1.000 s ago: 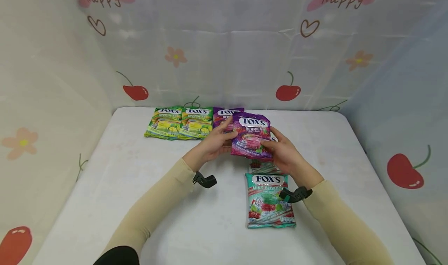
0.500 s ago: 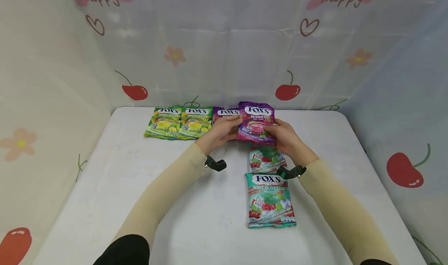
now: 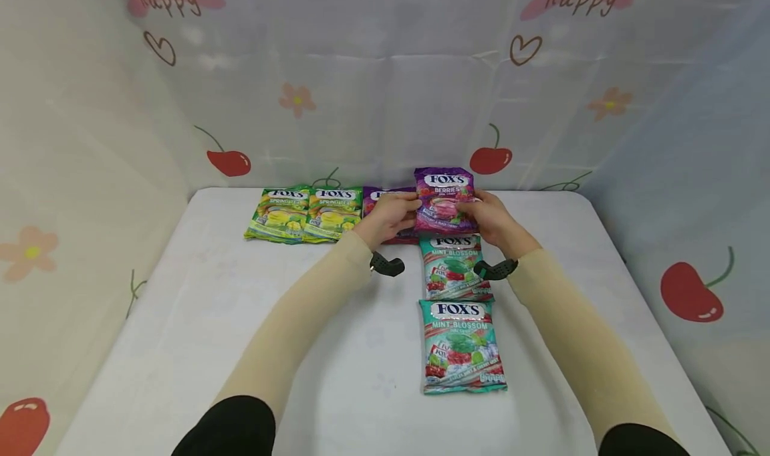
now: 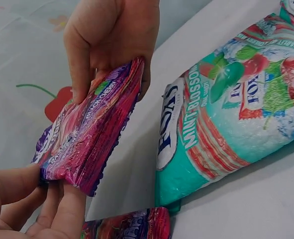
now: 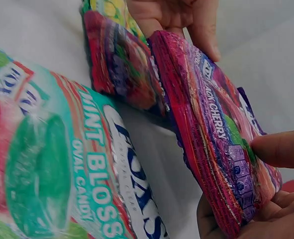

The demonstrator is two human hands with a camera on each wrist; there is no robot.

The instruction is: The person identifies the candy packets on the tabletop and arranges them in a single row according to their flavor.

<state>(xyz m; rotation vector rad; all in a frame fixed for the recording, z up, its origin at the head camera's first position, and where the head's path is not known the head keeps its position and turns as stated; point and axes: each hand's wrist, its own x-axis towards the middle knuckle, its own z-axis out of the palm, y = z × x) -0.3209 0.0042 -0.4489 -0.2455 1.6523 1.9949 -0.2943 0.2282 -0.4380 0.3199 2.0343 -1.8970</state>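
1. FOX'S candy bags, full set: six in view, five lying on the white table, one in the hands. Judged by the layout, the work looks near its end, with a single bag outstanding.
2. Mint Blossom bags, pair, teal: nearer one, farther one. Laid end to end in a column toward the person, printed faces up. Appear done.
3. Green-and-yellow bags, pair: left one, right one. Side by side, touching, along the far edge of the table. Appear done.
4. Held Berries bag, purple: at the far edge, beyond the farther Mint Blossom bag and right of the lying Berries bag. Tilted; whether its lower edge touches the table cannot be told. Setting flat and letting go seem left to do.
5. Lying Berries bag, purple: beside the right green-and-yellow bag, partly covered by a hand in the head view. Appears done.
6. Left hand: pinches the held bag's left side, thumb in front, fingers behind.
7. Right hand: pinches the opposite side, thumb likewise on the printed face. Release not yet made.
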